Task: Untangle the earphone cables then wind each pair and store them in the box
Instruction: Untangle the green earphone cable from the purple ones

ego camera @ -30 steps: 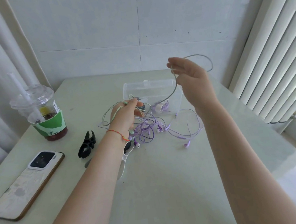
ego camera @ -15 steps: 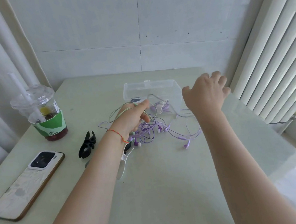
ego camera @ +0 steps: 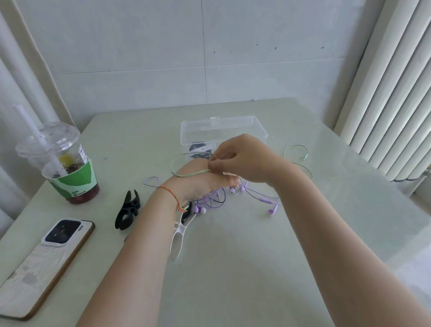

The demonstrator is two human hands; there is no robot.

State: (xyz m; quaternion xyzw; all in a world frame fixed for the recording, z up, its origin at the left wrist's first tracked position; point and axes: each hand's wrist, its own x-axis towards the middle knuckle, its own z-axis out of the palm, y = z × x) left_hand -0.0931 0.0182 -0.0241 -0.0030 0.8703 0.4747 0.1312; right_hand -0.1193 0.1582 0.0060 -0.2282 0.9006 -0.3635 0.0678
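Observation:
A clear plastic box (ego camera: 256,128) stands at the middle back of the table, with something dark inside. Just in front of it my left hand (ego camera: 197,181) holds the pale green earphone cable (ego camera: 183,172), which loops over the back of that hand. My right hand (ego camera: 246,160) lies over the left, fingers pinched on the same green cable. The cable's free end with its plug (ego camera: 304,157) trails on the table to the right. A tangle of purple earphones (ego camera: 239,195) lies under and in front of both hands.
A lidded drink cup (ego camera: 60,163) with a straw stands at the left. A phone (ego camera: 39,267) lies face down at the front left. A black clip (ego camera: 128,212) and a white clip (ego camera: 179,236) lie near my left forearm. Blinds hang at the right.
My right hand came down from high right and back to the left, onto my left hand, laying the green cable around it. The left hand stayed in place.

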